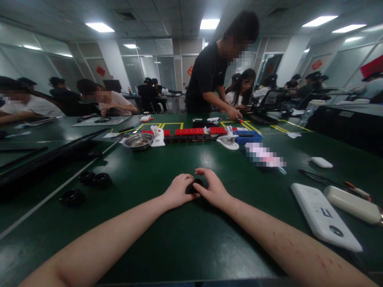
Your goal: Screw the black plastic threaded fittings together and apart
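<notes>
A small black round part (196, 185) sits between my hands over the green table (167, 247); its exact kind is not clear. My left hand (180, 189) curls its fingers over the left side of it. From the other side, my right hand (214, 188) has its thumb against the part, with the forefinger arched above. Off to the left lie dark, rounded pieces: a pair (95, 179) side by side and a single one (72, 197) nearer me.
Farther back stand a metal bowl (138, 141) with small bits, white clamps (228, 139), a red strip (191, 131) and a blue tray (248, 136). To the right lie a white power bank (326, 215) and a cream-handled tool (353, 204). A person (209, 75) leans over the far side.
</notes>
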Demonstrator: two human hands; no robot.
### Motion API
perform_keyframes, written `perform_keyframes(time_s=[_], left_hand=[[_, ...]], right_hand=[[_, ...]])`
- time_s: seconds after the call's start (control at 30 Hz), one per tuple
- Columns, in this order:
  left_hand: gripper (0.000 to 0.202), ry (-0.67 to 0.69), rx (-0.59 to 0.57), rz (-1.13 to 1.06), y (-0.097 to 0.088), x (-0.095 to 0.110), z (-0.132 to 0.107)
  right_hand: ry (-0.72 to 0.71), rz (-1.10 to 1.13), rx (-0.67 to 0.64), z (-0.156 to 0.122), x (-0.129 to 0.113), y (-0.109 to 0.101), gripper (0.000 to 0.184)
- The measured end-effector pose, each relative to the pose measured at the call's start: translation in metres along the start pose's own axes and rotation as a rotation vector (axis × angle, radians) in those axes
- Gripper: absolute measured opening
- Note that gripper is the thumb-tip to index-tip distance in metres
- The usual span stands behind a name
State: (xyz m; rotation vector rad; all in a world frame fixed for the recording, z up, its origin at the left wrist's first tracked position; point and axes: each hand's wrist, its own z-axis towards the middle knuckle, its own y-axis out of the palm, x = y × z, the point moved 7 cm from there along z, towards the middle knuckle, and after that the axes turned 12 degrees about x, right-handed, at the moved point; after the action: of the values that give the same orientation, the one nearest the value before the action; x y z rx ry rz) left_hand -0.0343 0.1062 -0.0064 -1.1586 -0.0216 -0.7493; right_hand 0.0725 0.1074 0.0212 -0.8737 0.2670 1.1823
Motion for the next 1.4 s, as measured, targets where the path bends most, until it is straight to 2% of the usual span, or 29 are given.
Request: perform_keyframes(time_s=[0.13,0.23,0.33,0.53,0.67,0.77,0.9,1.1,1.2,1.3,1.4], left_hand=[[0.036,0.01,-0.008,0.01,-0.001,0.002,0.0],[0.04,0.008,-0.012,0.0,0.0,0.001,0.0],[0.047,0.0,-0.005,-0.002,0.0,0.0,0.0],[0.039,0.002,-0.007,0.012,-0.001,0.001,0.0],[0.036,0.012,-0.005,0.02,0.0,0.001,0.0],[0.037,0.01,-0.007,0.022,0.001,-0.001,0.0],[0.041,0.0,-0.01,0.027,0.002,-0.001,0.0],[0.034,0.011,0.007,0.022,-0.002,0.003,0.0],[0.037,-0.003,-0.001,0.008,-0.002,0.002,0.0],[0.044,-0.021,-0.024,0.005,-0.001,0.001,0.0],[0.041,-0.029,-0.023,0.007,-0.001,0.0,0.0]], right_hand=[[0.05,-0.047,0.017,0.002,0.004,0.0,0.035],[0.067,0.023,-0.034,0.002,0.002,0.002,0.033],[0.043,0.085,-0.083,0.0,-0.002,0.005,0.041],[0.079,0.0,0.011,0.001,0.006,0.001,0.044],[0.12,-0.05,0.002,0.001,0.01,0.002,0.042],[0.085,0.005,-0.041,0.0,0.006,0.004,0.041],[0.025,0.045,-0.093,-0.002,0.001,0.006,0.05],[0.1,-0.056,-0.009,0.001,0.009,0.003,0.042],[0.106,-0.013,-0.036,0.001,0.007,0.005,0.038],[0.074,0.066,-0.085,0.0,0.002,0.007,0.044],[0.058,0.061,-0.096,-0.001,0.001,0.006,0.046]])
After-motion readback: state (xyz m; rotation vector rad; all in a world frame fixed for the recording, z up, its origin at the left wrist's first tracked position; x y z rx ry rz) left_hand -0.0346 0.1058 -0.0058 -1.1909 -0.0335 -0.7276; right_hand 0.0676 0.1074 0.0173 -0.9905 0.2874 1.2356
